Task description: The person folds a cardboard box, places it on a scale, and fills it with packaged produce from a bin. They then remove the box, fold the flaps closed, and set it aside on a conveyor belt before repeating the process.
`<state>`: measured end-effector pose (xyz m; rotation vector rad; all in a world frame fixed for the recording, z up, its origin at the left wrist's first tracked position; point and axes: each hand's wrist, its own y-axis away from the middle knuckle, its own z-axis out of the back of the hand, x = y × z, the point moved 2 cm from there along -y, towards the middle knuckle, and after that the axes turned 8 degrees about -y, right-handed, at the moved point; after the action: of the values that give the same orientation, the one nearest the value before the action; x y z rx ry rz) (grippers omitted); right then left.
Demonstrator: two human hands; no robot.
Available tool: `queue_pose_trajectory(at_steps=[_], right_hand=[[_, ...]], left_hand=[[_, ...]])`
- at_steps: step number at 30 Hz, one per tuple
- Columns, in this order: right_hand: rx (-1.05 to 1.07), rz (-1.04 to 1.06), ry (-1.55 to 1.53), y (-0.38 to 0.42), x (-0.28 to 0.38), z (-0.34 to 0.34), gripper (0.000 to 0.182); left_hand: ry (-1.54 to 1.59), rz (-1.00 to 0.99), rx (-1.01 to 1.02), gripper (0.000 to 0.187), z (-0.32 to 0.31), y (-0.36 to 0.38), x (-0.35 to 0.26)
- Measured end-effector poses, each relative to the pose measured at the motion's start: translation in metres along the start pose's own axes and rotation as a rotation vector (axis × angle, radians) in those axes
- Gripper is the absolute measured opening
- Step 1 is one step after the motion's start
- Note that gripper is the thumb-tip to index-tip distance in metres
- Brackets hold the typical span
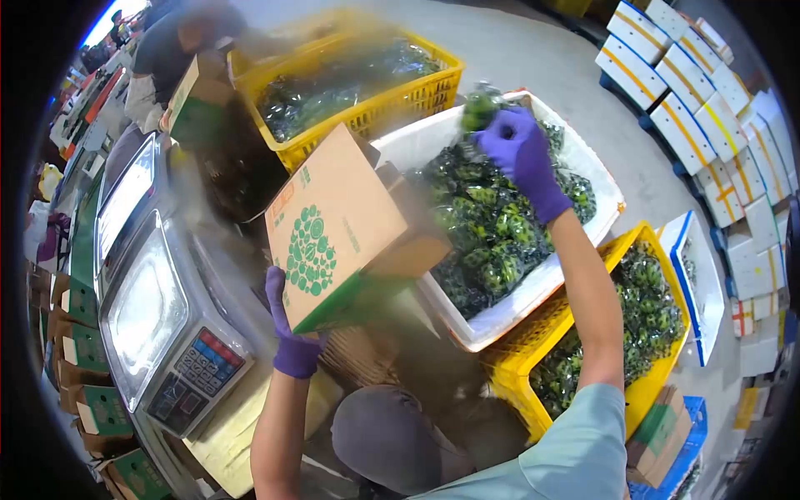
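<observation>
My left hand (293, 333), in a purple glove, grips the lower left edge of a tilted cardboard box (333, 225) with a green fruit print. The box leans over the near left side of a white foam crate (604, 212). That crate holds many clear plastic packets of green produce (492, 221), whose exact kind I cannot make out. Above its far end is my right hand (523, 154), also gloved, with its fingers closed on one blurred clear packet of green produce (481, 108). The inside of the cardboard box is hidden from me.
A scale (146, 300) with a keypad stands at left. One yellow crate (375, 104) of packets sits behind, another yellow crate (667, 367) at right. White boxes (683, 79) are stacked far right. A person (171, 54) stands at upper left near another cardboard box (200, 104).
</observation>
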<state>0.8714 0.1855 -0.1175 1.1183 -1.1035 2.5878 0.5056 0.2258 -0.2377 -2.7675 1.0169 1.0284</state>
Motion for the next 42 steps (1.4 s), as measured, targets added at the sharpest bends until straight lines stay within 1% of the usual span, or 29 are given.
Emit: queue_pose_trajectory(at_steps=[2,3,4,5,6,8,10,12,14,16,18,19,20,22,24,25,26,28,29,30,32,33,34,36,37,38,40,41,42], right_hand=[[0.395,0.079,-0.108,0.006,0.043,-0.020,0.021],[0.392,0.080,-0.112,0.012,0.049,-0.029,0.021],[0.510,-0.011,-0.435,0.018,0.052,-0.041,0.025],[0.556,-0.160,-0.663,0.016,0.044,-0.043,0.031],[0.574,-0.322,-0.884,0.015,0.037,-0.046,0.039],[0.325,-0.531,-0.796,0.009,-0.042,-0.059,0.054],[0.507,-0.286,-0.236,0.034,-0.136,-0.092,0.083],[0.694,-0.398,0.516,0.088,-0.177,-0.117,0.106],[0.900,-0.427,0.724,0.120,-0.203,-0.138,0.112],[0.914,-0.421,0.677,0.119,-0.221,-0.140,0.112],[0.940,-0.430,0.644,0.116,-0.217,-0.133,0.111],[1.045,-0.484,0.623,0.106,-0.212,-0.131,0.112],[1.147,-0.535,0.597,0.100,-0.210,-0.130,0.112],[1.123,-0.542,0.543,0.098,-0.202,-0.129,0.107],[0.959,-0.653,0.648,0.103,-0.198,-0.130,0.102],[0.913,-0.690,0.632,0.102,-0.197,-0.131,0.099],[0.913,-0.688,0.622,0.098,-0.201,-0.134,0.099],[1.100,-0.652,0.640,0.091,-0.217,-0.136,0.100],[0.884,-0.531,0.635,0.104,-0.216,-0.127,0.100],[0.883,-0.526,0.645,0.107,-0.216,-0.118,0.100],[0.731,-0.559,0.498,0.116,-0.216,-0.099,0.094],[0.603,-0.518,0.358,0.114,-0.206,-0.083,0.088],[0.532,-0.582,0.016,0.109,-0.198,-0.066,0.078],[0.325,-0.594,-0.426,0.098,-0.181,-0.039,0.060],[0.321,-0.593,-0.418,0.092,-0.169,-0.026,0.060],[0.295,-0.321,-0.538,0.078,-0.136,-0.012,0.053],[0.332,-0.424,-1.039,0.050,-0.085,0.002,0.045],[0.385,-0.823,-1.413,0.039,-0.058,0.000,0.043],[0.520,-0.836,-1.355,0.025,0.018,0.001,0.046]], left_hand=[[0.100,0.034,0.035,0.058,0.000,-0.004,0.006],[0.119,0.041,0.042,0.059,0.003,-0.006,0.008],[0.137,0.049,0.049,0.060,0.006,-0.007,0.011],[0.143,0.061,0.134,0.060,0.009,-0.008,0.009],[0.139,0.050,0.115,0.060,0.011,-0.007,0.006],[0.131,0.027,0.078,0.061,0.014,-0.004,0.000],[0.116,0.027,-0.024,0.066,0.014,0.004,-0.010],[0.178,0.024,-0.018,0.064,0.016,0.006,-0.017],[0.164,-0.022,-0.031,0.063,0.019,0.006,-0.020],[0.154,-0.047,-0.108,0.062,0.027,0.003,-0.022],[0.145,0.032,-0.030,0.060,0.020,0.006,-0.023],[0.130,0.000,-0.167,0.060,0.011,0.008,-0.022],[0.132,-0.001,-0.162,0.060,0.015,0.007,-0.022],[0.128,-0.024,-0.015,0.060,0.025,0.009,-0.024],[0.130,-0.035,-0.034,0.060,0.020,0.012,-0.024],[0.128,-0.040,-0.058,0.059,0.019,0.014,-0.027],[0.119,-0.043,-0.061,0.059,0.021,0.017,-0.030],[0.170,-0.018,-0.106,0.062,0.025,0.023,-0.033],[0.242,-0.006,-0.003,0.062,0.023,0.025,-0.036],[0.250,-0.010,0.003,0.062,0.023,0.025,-0.038],[0.148,-0.045,-0.023,0.062,0.025,0.026,-0.038],[0.160,-0.043,-0.025,0.062,0.027,0.027,-0.037],[0.138,-0.035,-0.036,0.062,0.030,0.027,-0.036],[0.121,-0.020,-0.039,0.061,0.034,0.027,-0.031],[0.101,-0.035,-0.055,0.060,0.037,0.026,-0.028],[0.081,-0.051,-0.072,0.060,0.036,0.026,-0.027],[0.080,-0.021,-0.014,0.058,0.023,0.025,-0.025],[0.040,-0.020,-0.020,0.057,0.022,0.023,-0.021],[-0.001,-0.016,-0.024,0.057,0.021,0.022,-0.017]])
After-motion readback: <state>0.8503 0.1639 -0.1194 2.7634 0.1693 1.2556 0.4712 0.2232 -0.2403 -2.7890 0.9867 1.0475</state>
